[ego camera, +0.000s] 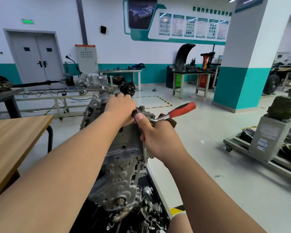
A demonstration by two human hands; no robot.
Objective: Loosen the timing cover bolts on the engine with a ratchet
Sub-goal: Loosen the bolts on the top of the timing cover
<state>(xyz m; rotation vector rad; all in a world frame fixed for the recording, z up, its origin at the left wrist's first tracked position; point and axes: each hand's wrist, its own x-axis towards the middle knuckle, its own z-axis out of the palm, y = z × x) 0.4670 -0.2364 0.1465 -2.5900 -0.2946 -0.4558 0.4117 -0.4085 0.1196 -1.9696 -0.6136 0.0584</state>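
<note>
The grey engine stands upright in front of me, its timing cover facing me with bolt holes along the edges. My left hand lies on the engine's top, fingers curled over the far edge. My right hand grips the ratchet near its head at the engine's upper right corner, thumb pressed by a black knob. The red and black handle sticks out free to the upper right. My hand hides the socket and the bolt.
A wooden table stands at the left. Loose metal parts lie on the black stand under the engine. A wheeled cart with a grey block is at the right, a gearbox stand behind, and a teal pillar beyond.
</note>
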